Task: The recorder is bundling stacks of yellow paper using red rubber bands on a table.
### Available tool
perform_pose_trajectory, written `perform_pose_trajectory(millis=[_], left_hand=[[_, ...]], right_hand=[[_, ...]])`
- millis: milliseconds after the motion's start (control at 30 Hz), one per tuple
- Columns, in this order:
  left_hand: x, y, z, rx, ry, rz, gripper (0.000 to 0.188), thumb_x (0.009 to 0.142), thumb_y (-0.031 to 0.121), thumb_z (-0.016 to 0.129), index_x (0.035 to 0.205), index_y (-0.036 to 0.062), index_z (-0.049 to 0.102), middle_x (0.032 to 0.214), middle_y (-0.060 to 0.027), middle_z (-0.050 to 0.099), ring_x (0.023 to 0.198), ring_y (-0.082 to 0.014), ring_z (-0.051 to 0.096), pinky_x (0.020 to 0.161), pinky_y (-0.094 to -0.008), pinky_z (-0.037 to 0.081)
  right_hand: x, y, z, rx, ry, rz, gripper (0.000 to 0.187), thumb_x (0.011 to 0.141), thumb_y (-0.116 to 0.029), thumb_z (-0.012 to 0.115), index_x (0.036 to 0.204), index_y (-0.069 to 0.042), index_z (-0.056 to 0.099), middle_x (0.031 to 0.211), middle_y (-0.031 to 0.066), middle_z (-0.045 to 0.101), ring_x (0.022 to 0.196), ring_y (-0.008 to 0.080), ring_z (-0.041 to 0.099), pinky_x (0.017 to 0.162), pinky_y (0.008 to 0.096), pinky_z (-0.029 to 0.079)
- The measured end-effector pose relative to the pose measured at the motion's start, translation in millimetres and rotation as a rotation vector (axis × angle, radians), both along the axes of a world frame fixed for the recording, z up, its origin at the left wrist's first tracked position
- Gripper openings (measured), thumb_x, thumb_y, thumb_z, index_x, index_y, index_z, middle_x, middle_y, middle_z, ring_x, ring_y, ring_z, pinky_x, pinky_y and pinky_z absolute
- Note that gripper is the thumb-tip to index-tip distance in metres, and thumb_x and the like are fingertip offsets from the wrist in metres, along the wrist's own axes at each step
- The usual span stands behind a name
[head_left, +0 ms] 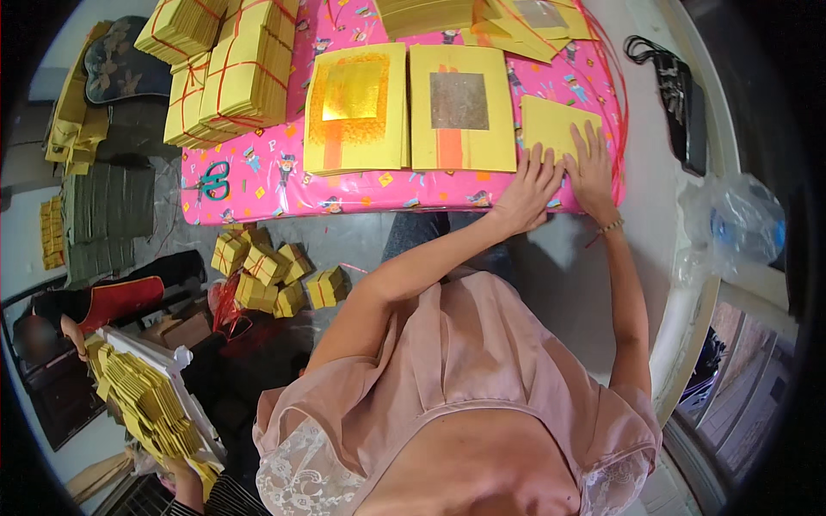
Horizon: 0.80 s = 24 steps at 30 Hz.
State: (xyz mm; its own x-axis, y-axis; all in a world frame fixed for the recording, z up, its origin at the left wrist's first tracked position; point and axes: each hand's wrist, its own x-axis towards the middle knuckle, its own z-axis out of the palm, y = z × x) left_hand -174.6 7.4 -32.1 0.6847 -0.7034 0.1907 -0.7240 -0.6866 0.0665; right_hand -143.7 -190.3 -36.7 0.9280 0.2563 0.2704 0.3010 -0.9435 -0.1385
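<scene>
A small stack of yellow paper (547,119) lies at the right front of the pink table. My left hand (527,193) rests on its near edge, fingers stretched out. Beside it my right hand (592,168) lies over the right part of the same paper, fingers extended and somewhat spread. Just left of my hands is a yellow stack with a silver square (459,101) and an orange band. Further left sits a yellow stack with a gold square (351,91) on an orange patch. The undersides of my hands are hidden.
Bundles of yellow paper tied with red string (245,73) stand at the table's left. Teal-handled scissors (216,181) lie at its front left. More small tied bundles (267,267) are on the floor. At lower left, another person handles yellow paper (142,400) on a white table.
</scene>
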Motion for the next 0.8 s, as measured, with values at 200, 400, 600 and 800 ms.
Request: perform_pose_trajectory(millis=[200, 400, 600, 800], left_hand=[[4.3, -1.8, -15.2, -0.177, 0.100, 0.002, 0.089, 0.074, 0.031, 0.069, 0.145, -0.0040, 0.028, 0.144, -0.0277, 0.032, 0.137, -0.0463, 0.025, 0.115, -0.0536, 0.019], [-4.0, -3.0, -25.8, -0.444, 0.195, 0.026, 0.062, 0.085, 0.008, 0.048, 0.144, -0.0049, 0.031, 0.152, -0.0248, 0.025, 0.141, -0.0371, 0.028, 0.115, -0.0465, 0.026], [-6.0, -6.9, -15.5, -0.600, 0.316, 0.048, 0.065, 0.081, 0.008, 0.055, 0.143, -0.0014, 0.036, 0.150, -0.0226, 0.031, 0.140, -0.0351, 0.031, 0.114, -0.0461, 0.029], [-6.0, 13.2, 36.7, -0.676, 0.361, 0.156, 0.067, 0.076, 0.010, 0.060, 0.140, -0.0007, 0.041, 0.146, -0.0217, 0.037, 0.136, -0.0376, 0.035, 0.113, -0.0469, 0.031]], right_hand=[[1.8, 6.1, 24.9, 0.079, 0.123, 0.016, 0.054, 0.096, -0.027, 0.052, 0.146, -0.013, 0.037, 0.153, 0.0174, 0.028, 0.140, 0.0424, 0.025, 0.112, 0.0512, 0.025], [5.2, 12.8, 51.0, 0.049, 0.350, -0.070, 0.054, 0.097, -0.029, 0.050, 0.147, -0.015, 0.036, 0.154, 0.0154, 0.027, 0.143, 0.0389, 0.020, 0.114, 0.0497, 0.020], [14.5, 15.1, 70.8, 0.018, 0.424, -0.100, 0.054, 0.097, -0.030, 0.048, 0.146, -0.012, 0.036, 0.154, 0.0150, 0.027, 0.143, 0.0375, 0.019, 0.115, 0.0502, 0.017], [21.7, 30.2, 94.6, 0.187, 0.347, -0.149, 0.052, 0.097, -0.023, 0.050, 0.144, -0.006, 0.037, 0.152, 0.0181, 0.029, 0.142, 0.0377, 0.021, 0.115, 0.0500, 0.019]])
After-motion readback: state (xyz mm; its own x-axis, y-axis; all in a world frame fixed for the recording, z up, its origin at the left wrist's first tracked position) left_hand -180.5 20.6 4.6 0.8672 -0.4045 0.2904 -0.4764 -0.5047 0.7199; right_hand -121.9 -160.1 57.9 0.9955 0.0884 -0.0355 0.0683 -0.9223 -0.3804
